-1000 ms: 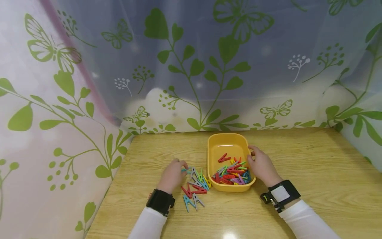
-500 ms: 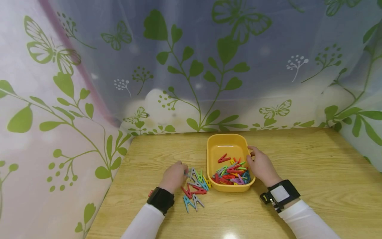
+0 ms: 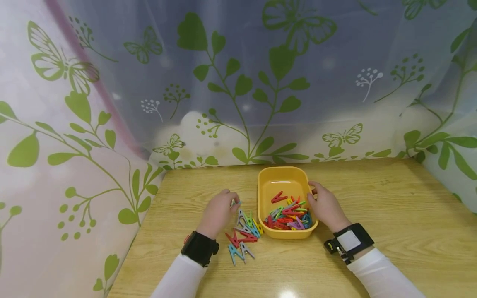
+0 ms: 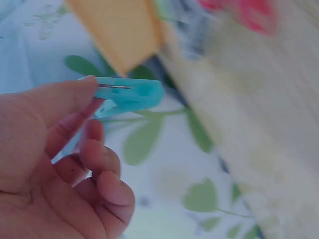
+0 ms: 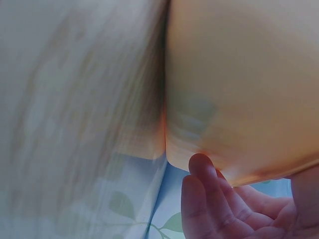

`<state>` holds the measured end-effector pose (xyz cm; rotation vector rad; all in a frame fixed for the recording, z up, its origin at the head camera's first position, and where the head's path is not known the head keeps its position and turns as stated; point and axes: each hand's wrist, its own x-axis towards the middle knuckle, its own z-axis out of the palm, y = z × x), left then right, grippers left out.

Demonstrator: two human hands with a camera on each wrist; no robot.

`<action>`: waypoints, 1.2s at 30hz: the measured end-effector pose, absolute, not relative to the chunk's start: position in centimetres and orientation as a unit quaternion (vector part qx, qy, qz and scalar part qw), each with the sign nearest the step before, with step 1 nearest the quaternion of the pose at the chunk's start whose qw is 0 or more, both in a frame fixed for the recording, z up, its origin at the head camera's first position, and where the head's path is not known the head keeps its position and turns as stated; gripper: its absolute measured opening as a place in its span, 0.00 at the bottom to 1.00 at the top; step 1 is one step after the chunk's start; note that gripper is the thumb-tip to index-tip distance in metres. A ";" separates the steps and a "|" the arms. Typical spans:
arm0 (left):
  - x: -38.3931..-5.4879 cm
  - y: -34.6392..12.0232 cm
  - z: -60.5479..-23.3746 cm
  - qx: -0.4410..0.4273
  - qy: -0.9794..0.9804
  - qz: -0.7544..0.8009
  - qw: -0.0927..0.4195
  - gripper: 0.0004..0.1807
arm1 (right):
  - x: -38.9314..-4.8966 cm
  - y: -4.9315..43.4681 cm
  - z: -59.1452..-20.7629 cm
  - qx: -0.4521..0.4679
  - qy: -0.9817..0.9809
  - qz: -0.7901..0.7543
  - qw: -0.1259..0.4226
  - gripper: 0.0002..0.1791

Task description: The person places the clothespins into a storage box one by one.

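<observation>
My left hand [image 3: 218, 212] pinches a turquoise clothespin [image 4: 130, 93] between thumb and index finger, raised off the table with its other fingers loosely curled. Just below that hand in the head view lies a loose pile of clothespins: grey, green, yellow, turquoise and red, among them a red clothespin [image 3: 247, 236] and a grey clothespin [image 3: 246, 250]. To the right stands a yellow plastic box [image 3: 273, 176], its near half filled with mixed clothespins [image 3: 290, 215]. My right hand [image 3: 329, 209] grips the box's right rim, and its fingers lie against the outer wall in the right wrist view.
Everything rests on a wood-grain table [image 3: 391, 231]. A curtain [image 3: 238, 103] printed with green leaves and butterflies hangs along the table's back edge and both sides. One red clothespin [image 3: 278, 197] lies apart from the others inside the box.
My left hand has picked the turquoise clothespin up from the pile's far left and lifted it slightly up and toward the box. My right hand has stayed at the box rim.
</observation>
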<state>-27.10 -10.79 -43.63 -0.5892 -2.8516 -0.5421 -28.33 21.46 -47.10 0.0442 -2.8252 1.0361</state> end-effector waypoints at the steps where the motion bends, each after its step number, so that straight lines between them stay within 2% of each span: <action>1: -26.9 -10.3 -43.3 -0.208 -0.954 -0.195 0.090 0.02 | -28.3 21.5 -47.1 0.015 -0.937 0.343 0.065 0.28; 7: -25.3 -7.5 -42.2 -0.271 -0.921 -0.266 0.084 0.03 | -28.3 21.4 -47.2 0.016 -0.937 0.343 0.068 0.28; 16: -23.9 -4.9 -43.3 -0.338 -0.904 -0.251 0.070 0.07 | -28.2 21.4 -47.0 0.012 -0.938 0.341 0.062 0.28; 36: -23.4 -4.3 -45.2 -0.322 -0.915 -0.241 0.038 0.06 | -28.4 21.5 -47.2 0.013 -0.938 0.341 0.065 0.28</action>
